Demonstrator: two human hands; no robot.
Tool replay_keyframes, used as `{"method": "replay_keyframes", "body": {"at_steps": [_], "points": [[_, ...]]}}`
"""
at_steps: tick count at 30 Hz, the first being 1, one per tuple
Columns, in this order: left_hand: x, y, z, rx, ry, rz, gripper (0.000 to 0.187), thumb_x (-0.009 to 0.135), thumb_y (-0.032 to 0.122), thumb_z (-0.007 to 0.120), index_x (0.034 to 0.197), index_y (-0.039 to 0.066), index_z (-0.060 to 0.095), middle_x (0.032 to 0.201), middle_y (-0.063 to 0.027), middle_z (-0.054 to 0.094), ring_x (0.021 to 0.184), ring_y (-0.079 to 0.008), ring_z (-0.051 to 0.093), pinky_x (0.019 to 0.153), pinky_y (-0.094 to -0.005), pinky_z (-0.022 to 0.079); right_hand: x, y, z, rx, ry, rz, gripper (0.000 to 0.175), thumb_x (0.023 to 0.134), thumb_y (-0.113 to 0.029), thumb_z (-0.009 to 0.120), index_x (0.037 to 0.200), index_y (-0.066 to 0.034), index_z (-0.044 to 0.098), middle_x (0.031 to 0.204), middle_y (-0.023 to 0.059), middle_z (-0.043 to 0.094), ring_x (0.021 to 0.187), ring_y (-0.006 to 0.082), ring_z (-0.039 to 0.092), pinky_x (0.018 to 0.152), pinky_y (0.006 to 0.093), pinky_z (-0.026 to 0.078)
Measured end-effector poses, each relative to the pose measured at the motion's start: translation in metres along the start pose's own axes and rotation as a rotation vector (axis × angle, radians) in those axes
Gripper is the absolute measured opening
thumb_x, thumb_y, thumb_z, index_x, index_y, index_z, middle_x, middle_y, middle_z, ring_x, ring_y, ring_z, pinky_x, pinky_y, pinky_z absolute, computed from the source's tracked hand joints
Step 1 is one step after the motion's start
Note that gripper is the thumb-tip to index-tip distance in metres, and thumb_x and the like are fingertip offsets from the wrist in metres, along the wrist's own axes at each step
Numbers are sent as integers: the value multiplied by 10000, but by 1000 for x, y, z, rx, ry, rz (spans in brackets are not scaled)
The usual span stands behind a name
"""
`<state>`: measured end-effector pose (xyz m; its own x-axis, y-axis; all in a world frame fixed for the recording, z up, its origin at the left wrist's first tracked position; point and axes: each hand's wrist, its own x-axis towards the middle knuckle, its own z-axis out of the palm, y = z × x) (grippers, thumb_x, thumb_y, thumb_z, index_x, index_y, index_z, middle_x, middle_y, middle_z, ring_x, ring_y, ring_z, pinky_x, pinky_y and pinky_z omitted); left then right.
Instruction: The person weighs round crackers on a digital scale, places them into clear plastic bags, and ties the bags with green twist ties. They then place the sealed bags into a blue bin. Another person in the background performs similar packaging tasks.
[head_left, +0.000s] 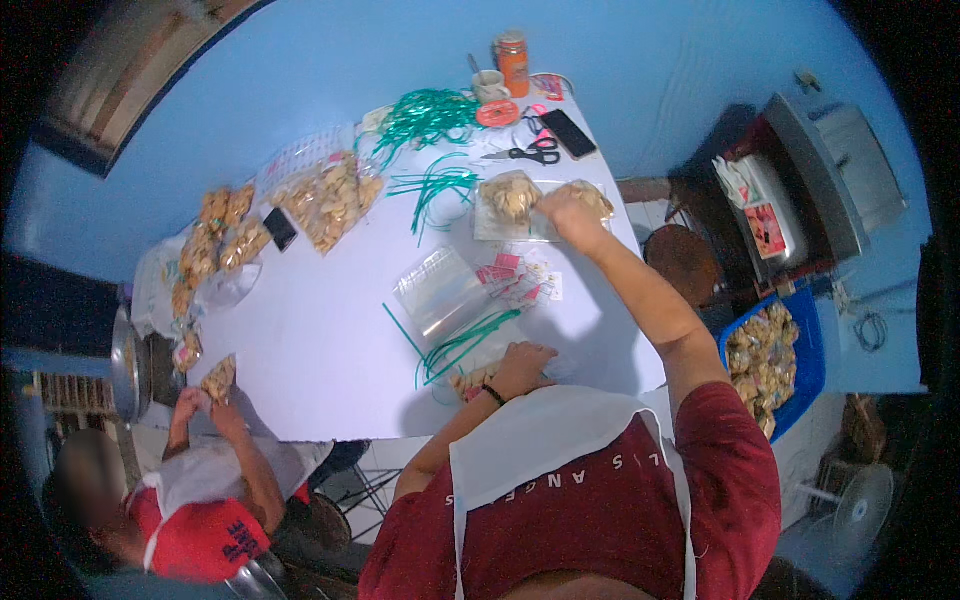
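My right hand reaches across the white table, between two heaps of pale chips. The left heap of chips and the right heap of chips lie on a clear plastic sheet or bag. Its fingertips are too blurred to show whether they pinch anything. Close to my apron rests my left hand, a dark bracelet on its wrist. Beside it is a partly hidden bag of chips; its grip cannot be made out. Green ties and a stack of clear bags lie just beyond.
Pink-and-white labels, black-handled scissors, a phone and green strips lie on the table. A large chip bag is farther left. Another person handles a small bag at left. A blue bin holds filled bags.
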<state>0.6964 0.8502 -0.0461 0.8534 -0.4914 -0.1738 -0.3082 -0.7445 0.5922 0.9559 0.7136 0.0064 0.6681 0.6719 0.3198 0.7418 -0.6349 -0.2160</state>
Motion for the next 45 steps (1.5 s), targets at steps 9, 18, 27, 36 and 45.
{"method": "replay_keyframes", "body": {"at_steps": [9,18,27,36,45], "points": [[24,19,-3,220,-275,-20,206,876,258,521,949,109,642,905,-138,690,850,-341,671,720,-523,481,-96,13,-163,185,311,243,262,782,20,577,1042,0,608,985,193,630,954,390,610,832,430,491],[29,73,-36,256,-138,-127,221,908,232,552,868,30,632,884,-202,670,824,-386,641,667,-493,494,-331,72,-228,100,386,716,125,837,-84,598,937,-12,619,916,199,642,874,396,623,753,442,502],[125,193,-47,-56,177,-119,352,1021,253,435,844,-25,558,722,-191,587,670,-332,584,615,-399,449,-624,241,-245,-213,348,1235,194,840,-101,545,987,-25,647,939,245,652,899,392,646,779,449,508],[278,338,-5,-125,70,281,207,973,138,469,953,-7,615,848,-171,608,834,-350,575,770,-407,444,-761,319,-214,-114,22,1681,241,837,-141,592,1026,-12,665,925,279,664,867,404,655,763,473,518],[348,458,98,199,-117,887,261,759,121,640,1019,139,657,1071,-56,635,1111,-293,542,940,-468,389,-583,176,-184,2172,668,1311,669,939,-611,461,1322,-63,480,1132,135,640,1046,274,633,912,441,510]]}}
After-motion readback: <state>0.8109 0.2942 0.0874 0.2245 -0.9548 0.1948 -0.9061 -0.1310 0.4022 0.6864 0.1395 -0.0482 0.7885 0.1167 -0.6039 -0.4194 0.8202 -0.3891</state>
